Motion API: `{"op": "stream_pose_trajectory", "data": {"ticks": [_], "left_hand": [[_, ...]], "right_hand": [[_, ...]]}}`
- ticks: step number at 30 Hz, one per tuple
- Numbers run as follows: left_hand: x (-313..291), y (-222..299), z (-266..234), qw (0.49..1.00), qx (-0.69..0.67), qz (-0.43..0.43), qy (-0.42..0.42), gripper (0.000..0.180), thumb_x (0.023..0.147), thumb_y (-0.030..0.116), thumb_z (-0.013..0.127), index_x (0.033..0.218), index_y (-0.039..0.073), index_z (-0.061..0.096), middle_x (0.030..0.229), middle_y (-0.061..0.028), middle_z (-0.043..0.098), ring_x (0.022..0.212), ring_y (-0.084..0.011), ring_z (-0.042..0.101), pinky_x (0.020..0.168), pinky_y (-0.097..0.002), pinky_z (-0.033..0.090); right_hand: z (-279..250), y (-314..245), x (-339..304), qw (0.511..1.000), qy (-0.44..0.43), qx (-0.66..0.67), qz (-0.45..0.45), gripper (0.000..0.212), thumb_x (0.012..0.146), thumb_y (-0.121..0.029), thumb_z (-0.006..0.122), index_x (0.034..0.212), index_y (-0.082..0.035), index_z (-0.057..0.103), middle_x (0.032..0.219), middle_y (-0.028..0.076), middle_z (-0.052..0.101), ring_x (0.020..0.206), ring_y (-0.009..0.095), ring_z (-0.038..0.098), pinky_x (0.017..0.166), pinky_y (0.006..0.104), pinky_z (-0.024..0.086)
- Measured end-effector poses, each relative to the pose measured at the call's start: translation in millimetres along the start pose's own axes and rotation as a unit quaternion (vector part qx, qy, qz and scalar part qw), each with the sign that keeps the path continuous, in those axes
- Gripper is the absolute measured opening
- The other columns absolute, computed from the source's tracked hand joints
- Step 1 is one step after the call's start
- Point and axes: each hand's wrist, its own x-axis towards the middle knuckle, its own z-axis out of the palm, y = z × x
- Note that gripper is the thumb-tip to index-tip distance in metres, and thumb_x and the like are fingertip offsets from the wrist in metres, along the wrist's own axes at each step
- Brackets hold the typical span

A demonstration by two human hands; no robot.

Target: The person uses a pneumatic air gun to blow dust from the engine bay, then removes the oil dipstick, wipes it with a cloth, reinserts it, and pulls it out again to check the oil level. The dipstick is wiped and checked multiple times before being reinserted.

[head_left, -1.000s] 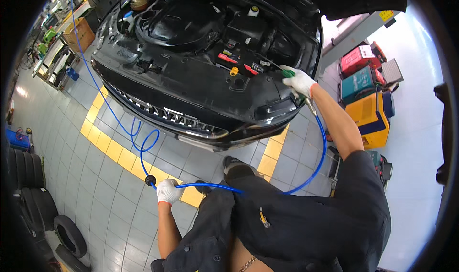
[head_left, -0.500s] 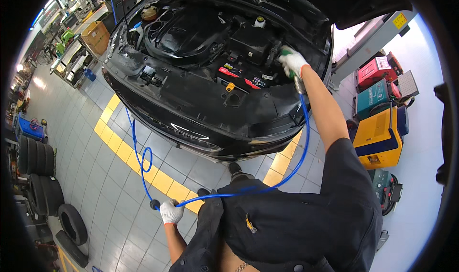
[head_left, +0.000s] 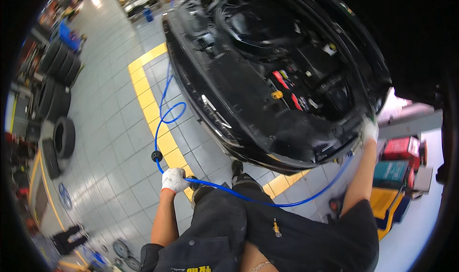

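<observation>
My left hand (head_left: 174, 180), in a white knit glove, is closed around a blue air hose (head_left: 287, 204) in front of my legs. A black ball-shaped stopper (head_left: 156, 156) sits on the hose just beyond that fist. At the right front corner of the open engine bay, my gloved right hand (head_left: 369, 130) grips an air gun with the hose running to its end; the gun is mostly hidden and blurred, only a little green showing. Below the hand lies the black car's front trim (head_left: 306, 145). A battery with red labels (head_left: 287, 88) and a yellow cap (head_left: 277, 94) are inside the bay.
Several tyres (head_left: 64, 137) stand and lie at the left. Red, teal and yellow equipment cases (head_left: 392, 171) are close by my right arm. A loop of hose (head_left: 173, 113) hangs by the bumper, over a yellow floor line (head_left: 148, 97). Someone in dark clothing (head_left: 67, 238) is at the lower left.
My view has turned, so the car sits further right and tilted. The right hand with the air gun has moved from over the engine bay's right side to its front corner. The left still grips the hose.
</observation>
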Motion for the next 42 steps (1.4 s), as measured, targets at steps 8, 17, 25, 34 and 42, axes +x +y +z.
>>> {"op": "stream_pose_trajectory", "data": {"ticks": [8,17,25,34,42], "left_hand": [[1.6,-60.6,47.6,0.997,-0.072,0.017,0.022,0.038,0.082,0.046,0.073,0.089,0.009,0.080,0.087,-0.0207,0.075,0.091,-0.0392,0.075,0.081,-0.0468,0.059],[-34.3,-179.5,33.7,0.987,-0.119,0.046,0.101,0.042,0.086,0.050,0.076,0.081,0.009,0.077,0.082,-0.0183,0.075,0.082,-0.0373,0.074,0.075,-0.0450,0.058],[-96.5,-318.0,56.1,0.958,-0.166,0.009,0.235,0.040,0.074,0.039,0.087,0.065,0.007,0.066,0.064,-0.0191,0.065,0.064,-0.0399,0.067,0.062,-0.0472,0.053],[-92.7,-383.9,39.7,0.950,-0.208,-0.111,0.207,0.039,0.075,0.032,0.092,0.064,0.004,0.068,0.058,-0.0145,0.064,0.055,-0.0276,0.062,0.060,-0.0386,0.052],[54.1,-451.7,-64.3,0.960,-0.177,-0.115,0.182,0.039,0.075,0.033,0.091,0.064,0.003,0.068,0.060,-0.0168,0.065,0.057,-0.0320,0.065,0.059,-0.0415,0.052]], "right_hand": [[-56.8,0.4,-261.5,0.966,-0.255,-0.014,0.031,0.074,0.094,-0.001,0.056,0.164,-0.010,0.036,0.076,-0.001,0.052,0.049,0.010,0.045,0.044,0.0257,0.040],[135.0,-18.6,-371.4,0.847,-0.525,-0.085,0.016,0.075,0.095,-0.004,0.062,0.165,-0.016,0.037,0.075,-0.002,0.050,0.052,0.010,0.047,0.047,0.0278,0.041],[287.4,-63.1,-369.6,0.916,-0.390,-0.057,-0.080,0.074,0.093,-0.003,0.062,0.162,-0.016,0.042,0.075,0.004,0.055,0.050,0.013,0.052,0.042,0.0305,0.045],[421.5,-121.3,-341.3,0.940,-0.331,-0.003,-0.078,0.074,0.098,-0.006,0.064,0.165,-0.025,0.038,0.074,0.000,0.052,0.050,0.010,0.049,0.044,0.0286,0.044],[591.9,-165.7,-303.6,0.898,-0.432,-0.022,-0.086,0.073,0.096,-0.004,0.063,0.163,-0.020,0.041,0.073,0.001,0.051,0.049,0.011,0.047,0.043,0.0301,0.044]]}}
